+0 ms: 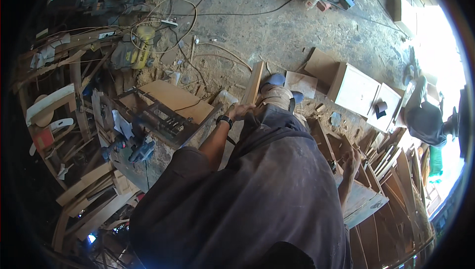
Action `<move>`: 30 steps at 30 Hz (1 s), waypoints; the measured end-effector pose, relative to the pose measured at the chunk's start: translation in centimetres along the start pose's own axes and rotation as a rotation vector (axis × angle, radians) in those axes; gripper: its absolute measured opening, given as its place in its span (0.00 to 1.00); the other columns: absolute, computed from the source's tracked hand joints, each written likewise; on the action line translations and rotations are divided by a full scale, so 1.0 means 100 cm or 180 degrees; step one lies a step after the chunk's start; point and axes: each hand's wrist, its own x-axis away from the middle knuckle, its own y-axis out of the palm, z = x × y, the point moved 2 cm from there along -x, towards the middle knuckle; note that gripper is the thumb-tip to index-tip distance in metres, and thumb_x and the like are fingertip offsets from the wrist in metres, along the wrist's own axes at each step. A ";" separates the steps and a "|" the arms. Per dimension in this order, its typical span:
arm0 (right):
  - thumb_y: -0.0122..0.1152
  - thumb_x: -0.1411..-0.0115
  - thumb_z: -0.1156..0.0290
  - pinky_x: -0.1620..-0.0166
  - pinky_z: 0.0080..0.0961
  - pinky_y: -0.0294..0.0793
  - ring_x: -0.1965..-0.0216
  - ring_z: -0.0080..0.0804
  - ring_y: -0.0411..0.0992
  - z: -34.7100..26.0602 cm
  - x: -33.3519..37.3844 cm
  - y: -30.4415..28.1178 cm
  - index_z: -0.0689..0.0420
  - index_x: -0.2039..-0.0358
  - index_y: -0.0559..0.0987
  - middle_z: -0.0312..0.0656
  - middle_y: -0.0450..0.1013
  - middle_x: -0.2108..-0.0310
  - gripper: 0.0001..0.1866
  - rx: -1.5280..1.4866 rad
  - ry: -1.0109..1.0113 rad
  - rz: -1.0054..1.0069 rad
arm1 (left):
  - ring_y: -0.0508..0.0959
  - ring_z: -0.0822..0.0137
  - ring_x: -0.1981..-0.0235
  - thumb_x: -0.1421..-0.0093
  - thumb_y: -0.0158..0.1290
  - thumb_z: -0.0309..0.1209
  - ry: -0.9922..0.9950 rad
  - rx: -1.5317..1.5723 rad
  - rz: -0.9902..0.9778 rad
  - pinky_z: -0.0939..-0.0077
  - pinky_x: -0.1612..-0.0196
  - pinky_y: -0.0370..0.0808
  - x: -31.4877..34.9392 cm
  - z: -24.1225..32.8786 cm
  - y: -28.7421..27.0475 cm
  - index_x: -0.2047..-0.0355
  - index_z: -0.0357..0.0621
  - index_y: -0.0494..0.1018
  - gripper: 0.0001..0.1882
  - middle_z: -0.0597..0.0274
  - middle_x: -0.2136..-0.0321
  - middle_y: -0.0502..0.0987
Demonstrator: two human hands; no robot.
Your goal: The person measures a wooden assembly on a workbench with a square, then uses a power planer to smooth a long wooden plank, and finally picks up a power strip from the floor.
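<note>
My left hand, with a dark watch on its wrist, is closed round the near end of a narrow wooden board. The board points away from me, beside my shoe. My right hand is at my right, over an open wooden frame with dividers. Its fingers are curled together; a small dark thing shows beside them, but what they hold is too small to tell.
On the left stands a workbench with a metal-topped machine and a blue power tool. A yellow machine, looped cables and sawdust lie beyond. White cabinet and another person are at right, near stacked offcuts.
</note>
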 end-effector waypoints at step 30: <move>0.63 0.41 0.42 0.48 0.34 0.72 0.52 0.44 0.74 -0.139 0.093 0.091 0.71 0.37 0.57 0.56 0.74 0.54 0.49 -0.1903 -0.1171 -0.0570 | 0.79 0.51 0.54 0.58 0.70 0.47 0.2922 -0.3154 -0.0942 0.60 0.50 0.75 0.173 0.240 0.185 0.41 0.37 0.64 0.48 0.46 0.55 0.78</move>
